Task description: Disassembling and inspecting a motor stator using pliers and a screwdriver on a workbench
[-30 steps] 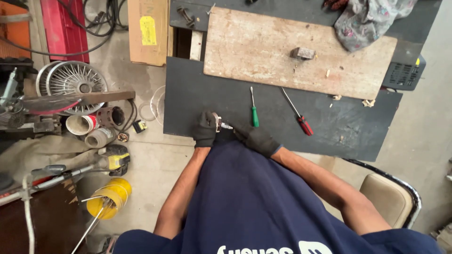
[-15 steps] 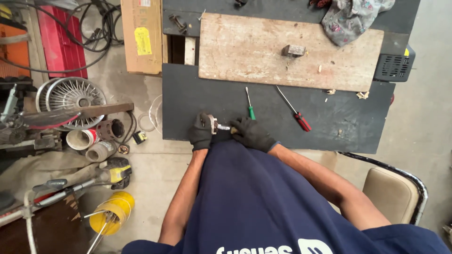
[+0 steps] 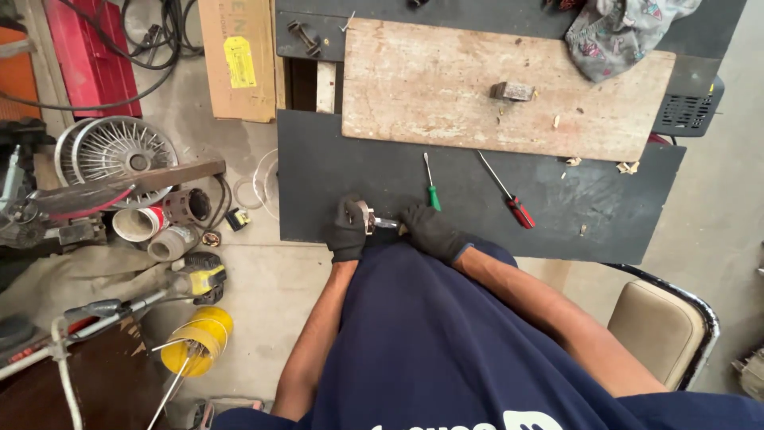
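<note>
Both my hands wear dark gloves and meet at the near edge of a black table point(image 3: 334, 175). My left hand point(image 3: 348, 231) grips a small round metal part point(image 3: 364, 216). My right hand point(image 3: 428, 231) holds a thin metal shaft point(image 3: 387, 224) that sticks out of that part. Just beyond my right hand lie a green-handled screwdriver point(image 3: 430, 185) and a red-handled screwdriver point(image 3: 508, 194) on the black top.
A worn wooden board point(image 3: 446, 87) with a small metal block point(image 3: 512, 91) lies further back, a patterned cloth point(image 3: 621, 32) at its right end. Left, on the floor: a fan guard point(image 3: 111, 147), a yellow spool point(image 3: 195, 344), cardboard point(image 3: 237, 56). A chair point(image 3: 660, 318) stands right.
The view has shifted slightly. My hands have stayed at the table's near edge, still gripping the metal part and its shaft, with my right hand now drawn closer to the left.
</note>
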